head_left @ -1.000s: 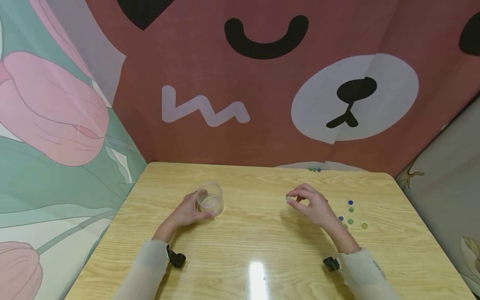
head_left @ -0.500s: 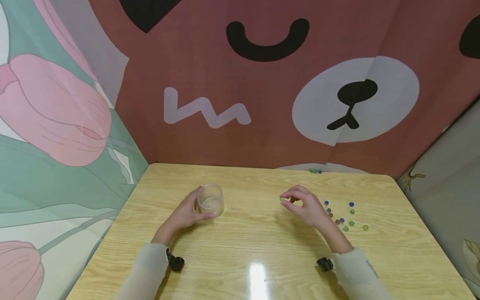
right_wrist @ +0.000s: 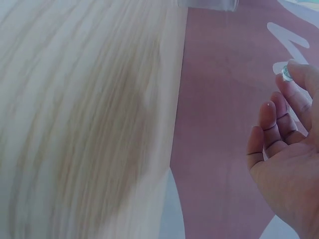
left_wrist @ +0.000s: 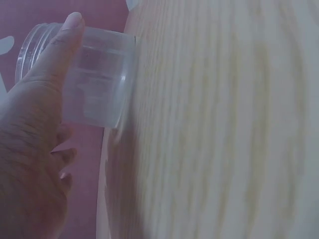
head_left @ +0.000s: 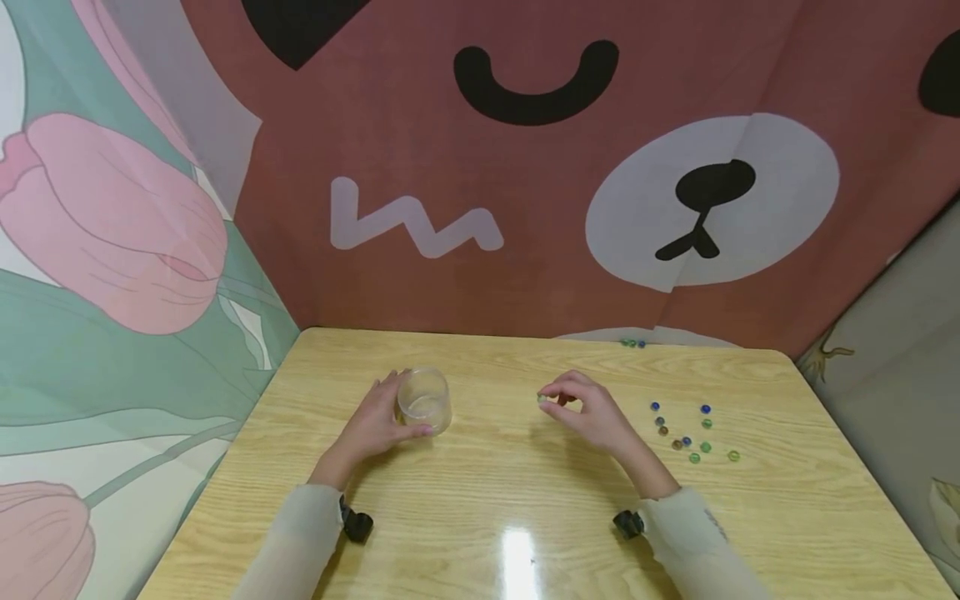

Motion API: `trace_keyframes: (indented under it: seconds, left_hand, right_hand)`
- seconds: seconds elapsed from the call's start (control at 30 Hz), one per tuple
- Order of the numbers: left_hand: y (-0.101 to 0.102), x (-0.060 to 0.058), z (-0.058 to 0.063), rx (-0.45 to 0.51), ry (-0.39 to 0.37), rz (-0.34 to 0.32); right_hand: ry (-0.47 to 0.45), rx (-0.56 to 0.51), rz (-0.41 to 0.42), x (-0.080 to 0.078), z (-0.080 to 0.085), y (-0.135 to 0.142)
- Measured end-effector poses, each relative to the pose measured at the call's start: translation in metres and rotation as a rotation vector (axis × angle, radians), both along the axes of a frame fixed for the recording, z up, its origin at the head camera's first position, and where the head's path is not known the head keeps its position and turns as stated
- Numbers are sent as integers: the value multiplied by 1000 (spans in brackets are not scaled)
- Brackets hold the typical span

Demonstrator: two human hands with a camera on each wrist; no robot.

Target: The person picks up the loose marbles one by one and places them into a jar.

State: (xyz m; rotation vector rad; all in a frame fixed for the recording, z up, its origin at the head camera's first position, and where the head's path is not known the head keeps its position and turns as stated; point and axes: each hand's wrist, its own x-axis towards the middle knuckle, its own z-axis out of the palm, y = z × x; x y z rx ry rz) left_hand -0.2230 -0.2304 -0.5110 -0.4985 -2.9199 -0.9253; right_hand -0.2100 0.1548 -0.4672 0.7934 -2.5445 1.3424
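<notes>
On the left side of the table, my left hand [head_left: 377,423] grips a clear plastic jar [head_left: 426,402], thumb on the near side and fingers behind it. The left wrist view shows the jar [left_wrist: 97,74] upright at the tabletop, its threaded rim uncovered and no lid on it. My right hand [head_left: 588,412] is raised over the middle of the table, pinching a small pale green glass marble [right_wrist: 286,73] between thumb and index finger. The other fingers of that hand are loosely bent. A gap of bare tabletop lies between the marble and the jar in the head view.
To the right of my right hand several loose marbles [head_left: 706,447] in blue, green and brown lie scattered on the wooden table [head_left: 480,500]. A few more marbles [head_left: 632,343] sit at the table's back edge, against the printed cloth [head_left: 420,292].
My right hand has moved left with the marble, toward the jar, uncovering several marbles behind it. My left hand keeps its grip on the jar in nearly the same place.
</notes>
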Motion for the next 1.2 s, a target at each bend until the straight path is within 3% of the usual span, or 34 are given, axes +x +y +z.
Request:
trace_keyframes:
  seconds: [0.53,0.9,1.2]
  left_hand:
    - [4,1,2,-19,-103,33]
    - [5,0,1,-34,-80,21]
    - [6,2,3,-42,-67,32]
  right_hand:
    - [-111,11,95,-3,-5,-42]
    - [-96,-26,114,-10,-8,-65]
    - [-119,-13,83,-17,-11,-76]
